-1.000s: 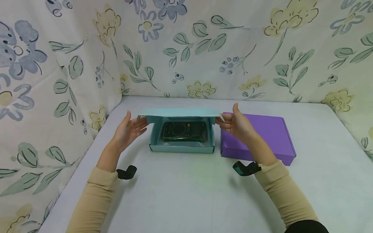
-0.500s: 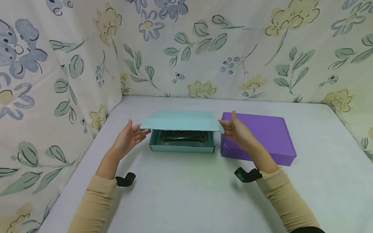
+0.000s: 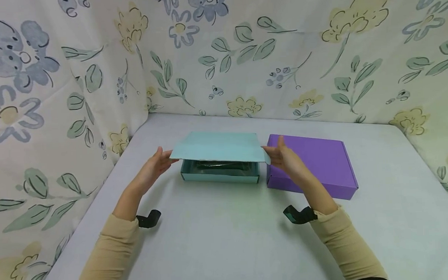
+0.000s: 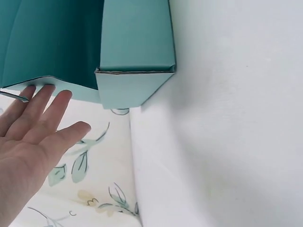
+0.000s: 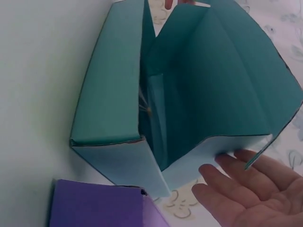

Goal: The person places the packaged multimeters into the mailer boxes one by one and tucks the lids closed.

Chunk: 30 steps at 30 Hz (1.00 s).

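Observation:
A teal cardboard box (image 3: 219, 177) sits on the table, its hinged lid (image 3: 220, 146) partly lowered over it. Through the front gap shows the edge of a dark multimeter (image 3: 221, 166) in clear plastic; the lid hides most of it. My left hand (image 3: 151, 169) is at the lid's left side, and the left wrist view has its extended fingertips (image 4: 61, 97) at the side flap. On the opposite side, my right hand (image 3: 289, 160) touches the lid's right flap with extended fingers (image 5: 225, 177), thumb pointing up. Neither hand curls round the lid.
A closed purple box (image 3: 314, 165) stands close to the teal box's right side, beneath my right hand and wrist. The white-covered table (image 3: 227, 238) ends at a floral curtain (image 3: 243, 53) behind and on the left. Black wrist cameras (image 3: 149, 219) jut inward from both wrists.
The lid has swung forward and down from nearly upright, both hands moving down with it. The multimeter, with its dial visible a second ago, is now mostly covered. The purple box stays put.

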Each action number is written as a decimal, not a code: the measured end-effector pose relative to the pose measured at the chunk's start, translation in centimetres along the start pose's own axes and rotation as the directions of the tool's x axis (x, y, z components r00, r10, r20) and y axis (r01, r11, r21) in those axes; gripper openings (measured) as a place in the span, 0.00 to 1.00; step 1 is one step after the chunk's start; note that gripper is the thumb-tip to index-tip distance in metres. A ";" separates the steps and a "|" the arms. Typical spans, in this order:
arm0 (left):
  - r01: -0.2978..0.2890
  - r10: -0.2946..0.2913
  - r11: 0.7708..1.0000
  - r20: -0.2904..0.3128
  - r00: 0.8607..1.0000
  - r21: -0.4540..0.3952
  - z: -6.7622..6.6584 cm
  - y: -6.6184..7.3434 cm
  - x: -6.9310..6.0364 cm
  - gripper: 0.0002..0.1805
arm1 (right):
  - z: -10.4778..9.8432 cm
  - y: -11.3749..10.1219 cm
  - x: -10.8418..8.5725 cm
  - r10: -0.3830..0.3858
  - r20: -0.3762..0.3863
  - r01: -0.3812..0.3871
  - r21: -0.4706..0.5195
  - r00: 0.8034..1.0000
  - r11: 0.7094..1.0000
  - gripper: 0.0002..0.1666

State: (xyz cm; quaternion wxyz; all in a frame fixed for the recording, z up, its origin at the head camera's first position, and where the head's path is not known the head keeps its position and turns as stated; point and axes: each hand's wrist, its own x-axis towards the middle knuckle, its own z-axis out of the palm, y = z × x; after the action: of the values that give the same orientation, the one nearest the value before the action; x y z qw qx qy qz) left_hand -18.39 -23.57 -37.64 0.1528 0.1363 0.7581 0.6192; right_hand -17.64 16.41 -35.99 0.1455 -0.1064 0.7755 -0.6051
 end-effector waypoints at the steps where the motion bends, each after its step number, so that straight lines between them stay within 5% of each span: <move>1: 0.004 -0.004 1.000 -0.001 1.000 0.008 0.1 -0.1 -0.1 0.46 | 0.1 0.1 -0.1 0.007 0.002 -0.007 -0.010 1.000 1.000 0.53; 23: 0.113 -0.121 0.975 0.032 0.992 0.189 0.9 -2.1 -0.8 0.41 | 1.4 2.2 -0.6 0.060 0.029 -0.056 -0.111 0.998 0.992 0.48; 30: 0.179 -0.180 0.950 -0.020 0.984 0.255 1.2 -1.7 -1.4 0.38 | 1.7 1.5 -1.0 0.131 -0.054 -0.138 -0.189 0.990 0.972 0.37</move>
State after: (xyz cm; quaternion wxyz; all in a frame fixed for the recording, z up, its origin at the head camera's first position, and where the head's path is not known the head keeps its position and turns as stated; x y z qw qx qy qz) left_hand -16.65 -23.44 -39.46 0.1907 0.0864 0.8405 0.4997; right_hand -16.06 15.64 -37.76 0.1592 -0.0547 0.8385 -0.5182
